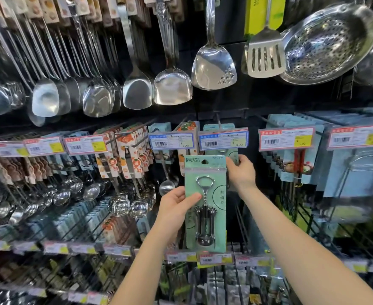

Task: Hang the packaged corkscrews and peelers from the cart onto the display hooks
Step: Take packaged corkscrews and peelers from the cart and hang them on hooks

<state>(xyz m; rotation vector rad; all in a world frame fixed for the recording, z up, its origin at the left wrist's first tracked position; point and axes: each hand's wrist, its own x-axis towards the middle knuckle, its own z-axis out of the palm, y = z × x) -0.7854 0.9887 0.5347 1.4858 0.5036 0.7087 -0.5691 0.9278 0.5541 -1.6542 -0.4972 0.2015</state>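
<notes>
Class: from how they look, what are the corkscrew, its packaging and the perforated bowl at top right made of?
Corkscrew: seemingly metal, dark and glossy, with bright glints.
Packaging: likely matte pale-green printed card under clear plastic, which shows a glossy band near the top.
Perforated bowl: probably polished stainless steel, with mirror-like reflections.

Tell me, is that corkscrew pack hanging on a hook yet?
Not yet: the corkscrew pack is upright in the left hand, its hang hole below the price tags.
</notes>
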